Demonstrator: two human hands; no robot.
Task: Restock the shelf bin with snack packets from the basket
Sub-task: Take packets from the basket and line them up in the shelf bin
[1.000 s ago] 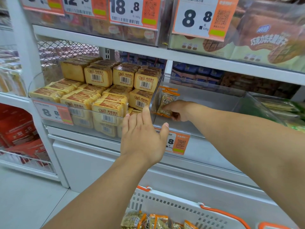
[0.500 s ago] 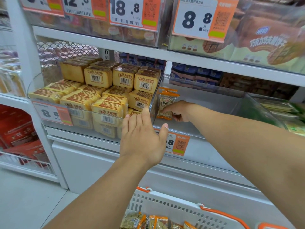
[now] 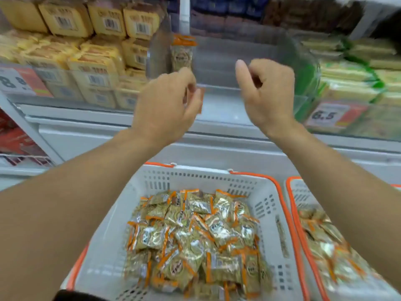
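At the far left, yellow block-shaped packs (image 3: 95,68) with barcode labels fill a clear bin, stacked in rows behind a blurred price tag (image 3: 19,82) in white and orange. Just right of them stands the clear plastic shelf bin (image 3: 249,61), its walls transparent and curved at the right corner. Against its left wall one snack packet (image 3: 181,53) stands upright: golden crinkled foil with an orange sealed top edge. The rest of that bin's floor is bare grey.

The left hand (image 3: 165,105) hangs in front of the bin, fingers curled loosely inward; whether they pinch anything is hard to say, since motion blur smears the fingertips and an orange tag lies behind them. The right hand (image 3: 267,94) is level with it, well apart, its fingers bent into a loose curl with nothing in them and the thumb raised.

Below both forearms sits the basket (image 3: 269,205), white perforated plastic with orange trim, heaped with snack packets (image 3: 195,235) in the same shiny gold wrap with orange ends, lying at all angles. Their printing is too blurred to read. To its right a second basket (image 3: 293,192), cut off by the frame edge, holds similar packets. Further up at the right, green-and-pale packs (image 3: 351,77) lie stacked behind a price tag reading 6.5 (image 3: 325,115).
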